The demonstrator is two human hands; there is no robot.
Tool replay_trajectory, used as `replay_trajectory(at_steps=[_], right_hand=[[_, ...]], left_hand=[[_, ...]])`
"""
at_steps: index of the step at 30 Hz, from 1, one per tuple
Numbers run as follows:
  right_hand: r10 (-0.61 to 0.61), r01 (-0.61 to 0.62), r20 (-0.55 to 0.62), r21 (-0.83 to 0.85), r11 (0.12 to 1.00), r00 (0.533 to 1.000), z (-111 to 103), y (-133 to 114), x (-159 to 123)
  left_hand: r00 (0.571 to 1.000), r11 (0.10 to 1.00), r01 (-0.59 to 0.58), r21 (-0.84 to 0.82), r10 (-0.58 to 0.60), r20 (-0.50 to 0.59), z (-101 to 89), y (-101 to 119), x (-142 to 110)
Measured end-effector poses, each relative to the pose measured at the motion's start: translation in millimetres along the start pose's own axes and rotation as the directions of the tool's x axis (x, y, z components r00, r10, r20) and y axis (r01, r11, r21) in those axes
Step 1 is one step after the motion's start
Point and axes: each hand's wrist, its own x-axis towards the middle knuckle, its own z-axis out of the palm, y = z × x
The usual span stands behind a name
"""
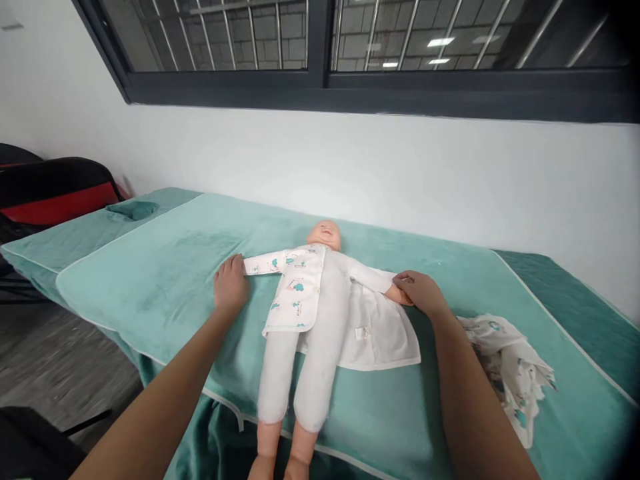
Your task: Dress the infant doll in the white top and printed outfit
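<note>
A baby doll (325, 235) lies on its back, head toward the wall. It wears a white cloth body and a white baby jacket (300, 293) with a green print. One sleeve covers the arm at my left; the jacket's other half lies spread inside up beside the doll, under its other arm. My left hand (231, 283) is closed around the end of the printed sleeve, where the doll's hand is hidden. At the other side, my right hand (420, 292) pinches the bare hand of the doll (399, 295) between thumb and fingers.
Crumpled printed baby clothing (513, 367) lies right of my right forearm. A green sheet (165, 267) covers the massage bed, which has a face hole (133, 210) at its left end. Black and red chairs (60, 190) stand at left. Behind are a white wall and barred window.
</note>
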Motion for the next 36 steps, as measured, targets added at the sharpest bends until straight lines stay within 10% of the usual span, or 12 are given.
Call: replay_trajectory(at_steps=[6, 11, 16, 21, 28, 36], right_hand=[[-0.025, -0.040, 0.168, 0.370, 0.928, 0.985, -9.2, 1.0, -5.4], [-0.060, -0.123, 0.279, 0.596, 0.793, 0.958, -5.9, -0.3, -8.4], [-0.162, 0.085, 0.107, 0.511, 0.855, 0.981, 10.8, 4.2, -7.2], [-0.218, 0.201, -0.008, 0.420, 0.885, 0.976, 15.0, 6.7, 1.2], [-0.292, 0.267, 0.031, 0.326, 0.907, 0.956, 17.7, 6.4, 6.2], [-0.277, 0.238, 0.080, 0.324, 0.916, 0.958, 24.8, 5.4, -5.8]], left_hand=[[0.988, 0.970, 0.035, -0.239, -0.070, -0.138, -11.4, 6.9, -11.2], [0.986, 0.871, -0.164, -0.464, 0.156, -0.057, -38.7, 87.0, -21.8], [0.843, 0.785, -0.380, -0.490, 0.512, 0.166, -59.4, 165.4, -17.6], [0.692, 0.719, -0.567, -0.401, 0.680, 0.241, -62.9, 198.3, -9.7], [0.539, 0.649, -0.752, -0.112, 0.705, 0.462, -55.9, 247.3, -4.4], [0.413, 0.510, -0.850, -0.131, 0.800, 0.435, -33.5, 287.5, -19.2]])
